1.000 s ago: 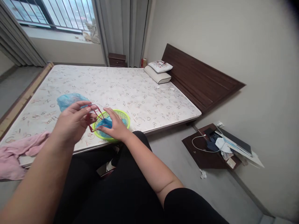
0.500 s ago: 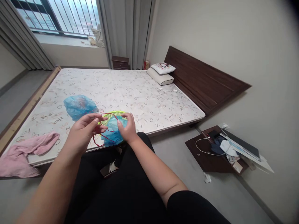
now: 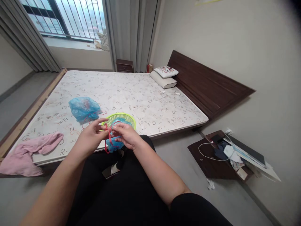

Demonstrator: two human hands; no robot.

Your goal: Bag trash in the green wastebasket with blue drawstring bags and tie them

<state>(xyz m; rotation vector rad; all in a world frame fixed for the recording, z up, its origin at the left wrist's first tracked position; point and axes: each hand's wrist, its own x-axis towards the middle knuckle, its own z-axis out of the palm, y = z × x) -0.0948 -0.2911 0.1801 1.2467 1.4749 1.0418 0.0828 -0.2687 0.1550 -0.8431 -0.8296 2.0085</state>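
- Your left hand (image 3: 91,137) pinched the red string (image 3: 109,136) above the bed's (image 3: 131,91) near edge.
- Your right hand (image 3: 129,135) gripped the string too.
- A blue bag (image 3: 84,109) lay left of the green basket (image 3: 134,121).

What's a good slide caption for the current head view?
Two hands handling red cord at a yellow-green basket on a letter-printed mattress, a blue plastic bag to the basket's left.

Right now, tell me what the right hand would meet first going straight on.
Beyond the red cord at its fingers, the right hand would likely meet the left hand, though depth is unclear.
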